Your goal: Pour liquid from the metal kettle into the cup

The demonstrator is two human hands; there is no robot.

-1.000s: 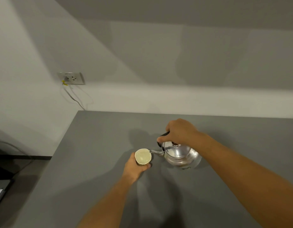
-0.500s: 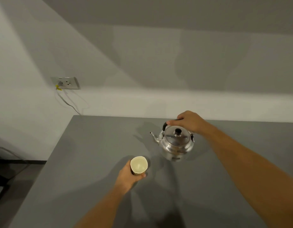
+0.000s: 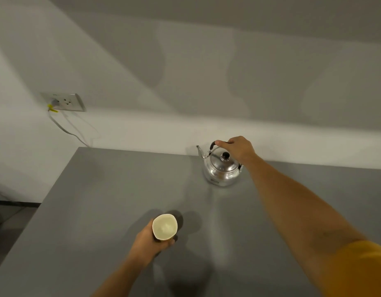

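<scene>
A shiny metal kettle [image 3: 221, 169] with a black lid knob stands upright near the far edge of the grey table [image 3: 99, 200], spout pointing left. My right hand [image 3: 239, 147] is wrapped around its black handle from above. A pale cup [image 3: 164, 227] with a cream inside is held near the table's middle front by my left hand [image 3: 150, 243], which grips it from below and the side. The cup is well apart from the kettle, to its lower left. Whether liquid is in the cup I cannot tell.
A white wall rises just behind the table. A wall socket [image 3: 64, 102] with a plug and a grey cable [image 3: 65, 129] sits at the left. The table's left edge drops to a dark floor [image 3: 7, 215].
The kettle went from tilted with its spout at the cup to upright, then back and right to the far edge. The cup moved toward me and away from the kettle.
</scene>
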